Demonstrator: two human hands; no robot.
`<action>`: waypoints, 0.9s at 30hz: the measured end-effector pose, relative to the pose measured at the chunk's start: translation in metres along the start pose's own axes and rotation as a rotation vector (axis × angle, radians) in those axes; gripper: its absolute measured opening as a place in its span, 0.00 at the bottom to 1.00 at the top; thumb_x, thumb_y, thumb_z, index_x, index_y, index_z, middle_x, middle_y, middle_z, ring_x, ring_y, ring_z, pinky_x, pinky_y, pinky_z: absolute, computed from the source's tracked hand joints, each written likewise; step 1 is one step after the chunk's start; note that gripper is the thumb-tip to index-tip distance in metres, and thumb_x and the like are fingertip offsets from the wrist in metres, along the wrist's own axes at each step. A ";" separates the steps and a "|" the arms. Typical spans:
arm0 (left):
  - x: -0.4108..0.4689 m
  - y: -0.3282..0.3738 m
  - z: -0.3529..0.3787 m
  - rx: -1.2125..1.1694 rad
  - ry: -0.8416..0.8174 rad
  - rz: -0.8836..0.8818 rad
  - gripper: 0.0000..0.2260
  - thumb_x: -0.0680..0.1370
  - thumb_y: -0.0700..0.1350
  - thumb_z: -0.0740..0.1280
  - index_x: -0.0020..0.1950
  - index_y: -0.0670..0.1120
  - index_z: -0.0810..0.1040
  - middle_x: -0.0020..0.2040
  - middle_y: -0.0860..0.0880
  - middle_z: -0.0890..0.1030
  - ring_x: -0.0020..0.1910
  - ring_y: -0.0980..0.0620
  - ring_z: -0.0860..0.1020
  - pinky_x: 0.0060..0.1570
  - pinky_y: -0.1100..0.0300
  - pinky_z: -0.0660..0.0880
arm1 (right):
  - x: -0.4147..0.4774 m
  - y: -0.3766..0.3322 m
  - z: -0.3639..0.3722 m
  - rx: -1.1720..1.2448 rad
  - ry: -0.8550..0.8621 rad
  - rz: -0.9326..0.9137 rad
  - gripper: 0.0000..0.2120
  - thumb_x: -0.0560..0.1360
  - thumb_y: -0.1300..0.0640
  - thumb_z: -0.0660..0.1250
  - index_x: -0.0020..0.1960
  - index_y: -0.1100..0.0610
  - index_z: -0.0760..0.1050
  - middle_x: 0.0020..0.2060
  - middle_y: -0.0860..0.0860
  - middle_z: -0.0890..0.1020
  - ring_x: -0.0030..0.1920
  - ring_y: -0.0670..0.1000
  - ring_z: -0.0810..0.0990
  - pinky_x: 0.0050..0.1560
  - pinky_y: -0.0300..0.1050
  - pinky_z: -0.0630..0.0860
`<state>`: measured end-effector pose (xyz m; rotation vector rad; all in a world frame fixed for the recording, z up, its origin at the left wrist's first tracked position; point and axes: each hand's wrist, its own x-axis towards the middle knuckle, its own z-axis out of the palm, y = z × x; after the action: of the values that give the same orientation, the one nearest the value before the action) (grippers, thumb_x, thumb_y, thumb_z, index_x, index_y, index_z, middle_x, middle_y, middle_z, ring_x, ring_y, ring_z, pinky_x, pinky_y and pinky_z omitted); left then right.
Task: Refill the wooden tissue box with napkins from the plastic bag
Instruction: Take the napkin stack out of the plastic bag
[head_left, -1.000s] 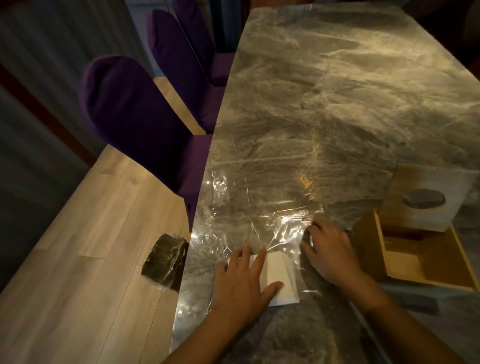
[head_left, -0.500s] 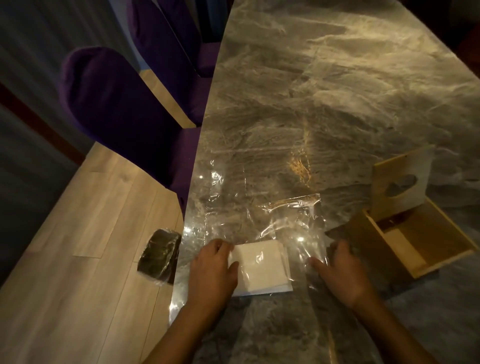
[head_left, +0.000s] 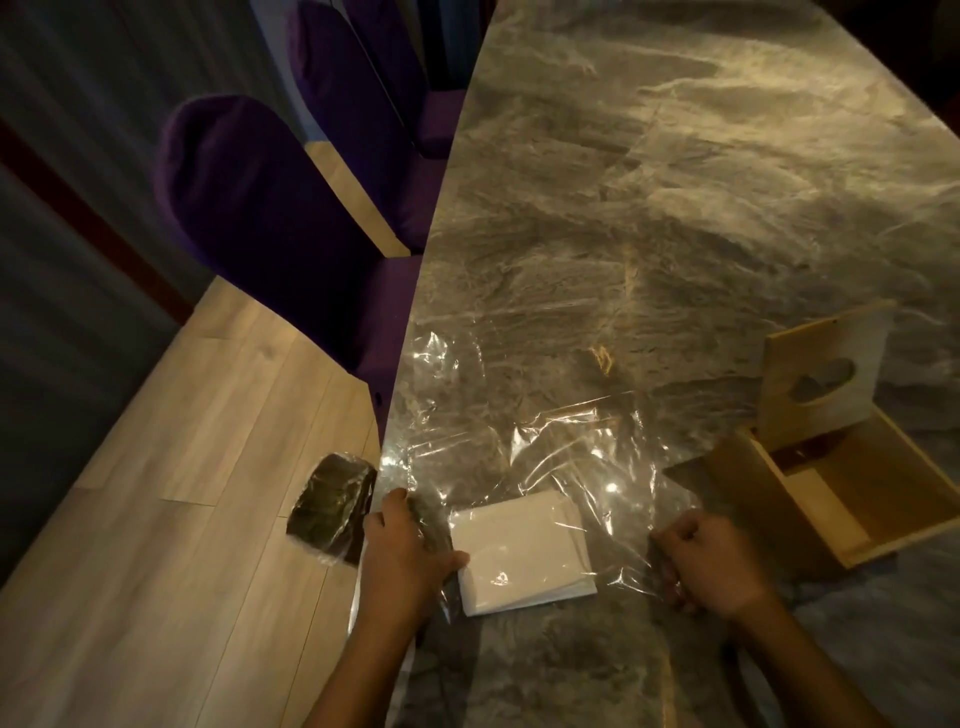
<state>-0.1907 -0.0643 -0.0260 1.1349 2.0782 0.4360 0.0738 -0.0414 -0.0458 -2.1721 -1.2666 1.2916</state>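
While the left hand (head_left: 402, 551) and right hand (head_left: 711, 564) pinched opposite sides of the plastic bag (head_left: 561, 467) flat on the desk (head_left: 675, 208), the napkins (head_left: 522, 551) lay inside, awaiting extraction toward the open wooden tissue box (head_left: 841, 483) at right.

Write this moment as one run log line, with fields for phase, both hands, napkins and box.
phase: opening bag | left hand: on plastic bag | right hand: gripping bag edge | napkins: inside bag | wooden tissue box: open

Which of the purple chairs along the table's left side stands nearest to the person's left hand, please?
The front purple chair, the one whose rounded back looms largest just above the wooden floor. The other chairs stand behind it, farther from the left hand.
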 end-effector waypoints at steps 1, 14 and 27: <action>-0.001 -0.001 0.000 -0.019 0.010 0.012 0.40 0.63 0.41 0.78 0.69 0.45 0.61 0.67 0.40 0.68 0.62 0.43 0.71 0.58 0.49 0.73 | -0.001 0.001 0.000 0.028 -0.005 0.007 0.13 0.75 0.61 0.63 0.33 0.62 0.72 0.17 0.51 0.75 0.16 0.49 0.74 0.19 0.38 0.67; 0.008 -0.003 -0.001 -0.095 0.017 0.021 0.07 0.75 0.51 0.67 0.42 0.49 0.73 0.39 0.50 0.79 0.39 0.51 0.79 0.42 0.55 0.76 | -0.004 0.001 0.000 0.264 -0.040 0.009 0.11 0.74 0.59 0.66 0.35 0.63 0.72 0.21 0.55 0.76 0.16 0.49 0.73 0.17 0.35 0.65; 0.005 -0.008 -0.020 -0.546 -0.380 -0.179 0.09 0.78 0.40 0.62 0.50 0.35 0.78 0.35 0.40 0.82 0.35 0.44 0.81 0.30 0.58 0.78 | -0.017 -0.005 -0.015 0.645 -0.332 0.175 0.06 0.74 0.66 0.63 0.40 0.67 0.75 0.21 0.55 0.77 0.18 0.48 0.72 0.16 0.35 0.66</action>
<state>-0.2118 -0.0632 -0.0194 0.6408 1.5746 0.6005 0.0800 -0.0497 -0.0255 -1.6720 -0.6205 1.8715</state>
